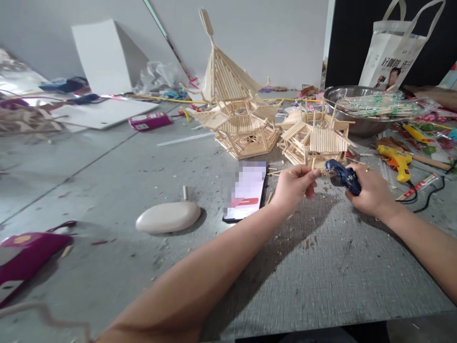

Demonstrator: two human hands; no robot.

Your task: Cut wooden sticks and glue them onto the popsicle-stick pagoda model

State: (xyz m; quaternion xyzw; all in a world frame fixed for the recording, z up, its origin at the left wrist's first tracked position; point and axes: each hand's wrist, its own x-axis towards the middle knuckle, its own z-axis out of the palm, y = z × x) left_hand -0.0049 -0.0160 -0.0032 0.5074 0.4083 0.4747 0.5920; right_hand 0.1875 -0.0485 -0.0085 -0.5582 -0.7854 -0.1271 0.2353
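Sticks, pale and thin, formed a small structure (pixel 328 140) just beyond my left hand (pixel 294 186), on the grey bench (pixel 321 286). In my right hand (pixel 371 190) I gripped a dark blue tool (pixel 344 178), its near end wrapped by my fingers and its other end pointing left, close to my left fingertips. Thumb and forefinger of my left hand were pinched together at the structure's near side. A short pale stick (pixel 313 164) showed right at that pinch; I could not tell whether I held it or whether it belonged to the structure.

A taller wooden pagoda (pixel 228 81) with a pointed roof stood left of the small structure. The working end of my tool was blurred, so its exact kind was unclear. Part of the phone's screen was masked by coloured blocks; the phone (pixel 246 190) lay left of my left hand. A magenta object (pixel 32 259) was cut off at the left edge.

My left forearm reached diagonally from the bottom of the view, and my right forearm came in from the right edge. Both wrists hung low over the bench, knuckles mostly up, the two hands near each other but apart. Beyond my right hand were a yellow glue gun (pixel 399 159) and a metal bowl (pixel 360 127) with packaged sticks (pixel 383 105).
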